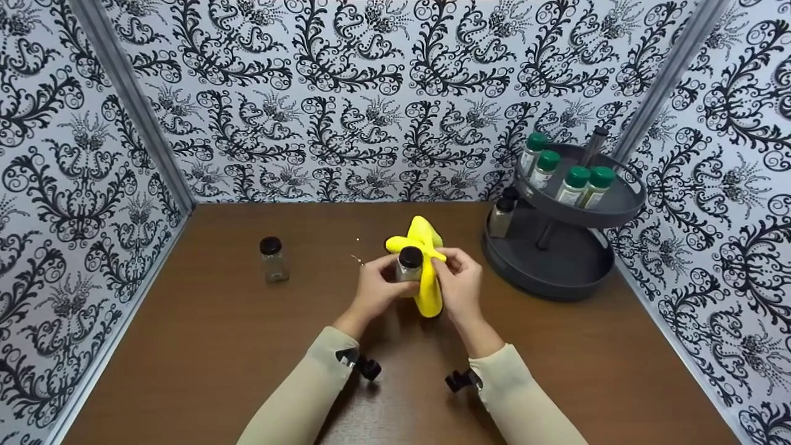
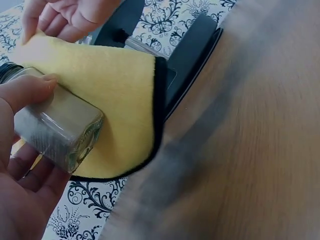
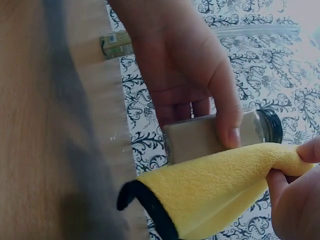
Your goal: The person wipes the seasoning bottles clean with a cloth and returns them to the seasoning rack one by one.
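Note:
My left hand (image 1: 378, 290) grips a square glass spice jar (image 2: 65, 117) with a black lid (image 1: 410, 256), thumb on one face and fingers behind it. Pale powder fills much of the jar. A yellow cloth (image 1: 431, 290) with black edging hangs beside the jar, pinched near its bunched middle by my right hand (image 1: 460, 281). In the right wrist view, the cloth (image 3: 210, 185) overlaps the lower side of the jar, and its edged corner droops. Both hands are above the brown table (image 1: 216, 346).
Left on the table stands another black-lidded jar (image 1: 274, 259). A dark two-tier rack (image 1: 550, 284) is at the right, holding several green-capped bottles (image 1: 576, 185) above and a black-lidded jar (image 1: 502, 217) below. Small light crumbs (image 1: 357, 258) lie near my left hand. Patterned walls (image 1: 346, 123) enclose the table.

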Motion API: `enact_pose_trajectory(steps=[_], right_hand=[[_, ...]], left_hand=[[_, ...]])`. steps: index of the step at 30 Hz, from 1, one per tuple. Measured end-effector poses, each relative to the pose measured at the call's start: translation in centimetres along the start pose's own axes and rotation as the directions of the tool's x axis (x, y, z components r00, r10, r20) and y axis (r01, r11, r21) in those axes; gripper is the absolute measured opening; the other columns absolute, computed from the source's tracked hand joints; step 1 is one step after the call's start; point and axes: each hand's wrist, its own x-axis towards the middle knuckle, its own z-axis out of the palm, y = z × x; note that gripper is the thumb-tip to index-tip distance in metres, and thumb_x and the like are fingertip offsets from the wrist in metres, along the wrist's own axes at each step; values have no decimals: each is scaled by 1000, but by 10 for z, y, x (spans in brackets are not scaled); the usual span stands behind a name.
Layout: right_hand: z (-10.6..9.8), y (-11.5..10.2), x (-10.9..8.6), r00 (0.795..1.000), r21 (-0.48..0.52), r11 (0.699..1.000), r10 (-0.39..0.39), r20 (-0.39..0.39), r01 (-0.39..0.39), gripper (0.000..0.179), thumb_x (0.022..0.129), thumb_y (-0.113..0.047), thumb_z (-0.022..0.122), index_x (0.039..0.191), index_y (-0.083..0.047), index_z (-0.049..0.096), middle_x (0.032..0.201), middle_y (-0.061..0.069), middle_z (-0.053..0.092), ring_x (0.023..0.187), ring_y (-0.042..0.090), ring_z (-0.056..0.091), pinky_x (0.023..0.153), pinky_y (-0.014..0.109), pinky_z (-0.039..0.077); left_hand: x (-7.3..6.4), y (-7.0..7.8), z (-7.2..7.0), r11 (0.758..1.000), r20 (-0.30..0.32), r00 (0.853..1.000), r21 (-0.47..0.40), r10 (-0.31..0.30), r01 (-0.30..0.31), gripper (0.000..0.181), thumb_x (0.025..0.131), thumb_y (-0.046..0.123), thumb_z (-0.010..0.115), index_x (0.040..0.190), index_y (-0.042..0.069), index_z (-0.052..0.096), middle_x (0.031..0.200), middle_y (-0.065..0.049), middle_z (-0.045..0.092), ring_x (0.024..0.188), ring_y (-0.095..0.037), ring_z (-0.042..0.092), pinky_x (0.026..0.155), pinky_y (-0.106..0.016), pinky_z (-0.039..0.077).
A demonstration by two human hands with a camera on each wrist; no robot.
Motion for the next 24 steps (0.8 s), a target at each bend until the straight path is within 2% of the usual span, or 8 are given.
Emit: enact_pose_trajectory(steps=[6,15,19,24], right_hand=[[-3,-3,-1,999,-4,999,-47,27,47,15,95,6,72,109,9,74,102,20,77,84,16,70,78,24,61],[-3,1,3,997,-82,996,-17,72,23,15,96,4,71,110,7,75,108,23,77,89,17,71,79,23,61],[-2,6,4,995,-126,992,16,98,-3,14,96,3,70,109,6,75,105,20,77,86,15,68,77,22,59],[1,14,2,990,-158,987,46,132,-25,14,96,5,69,108,8,75,103,21,77,85,12,67,76,20,57]], left_hand=[[-1,2,1,1000,25,1000,-9,-16,16,51,79,20,95,128,17,78,117,-4,80,104,-21,71,97,-38,60],[0,7,3,999,-7,999,21,-39,39,50,77,6,93,124,7,78,115,-12,79,103,-27,69,97,-43,59],[2,9,-1,999,-23,999,18,-46,46,49,76,9,95,122,10,80,114,-9,79,103,-24,69,98,-42,59],[4,12,-5,999,-35,999,-38,-18,17,49,74,11,97,120,10,81,109,-9,80,97,-19,71,90,-37,60]])
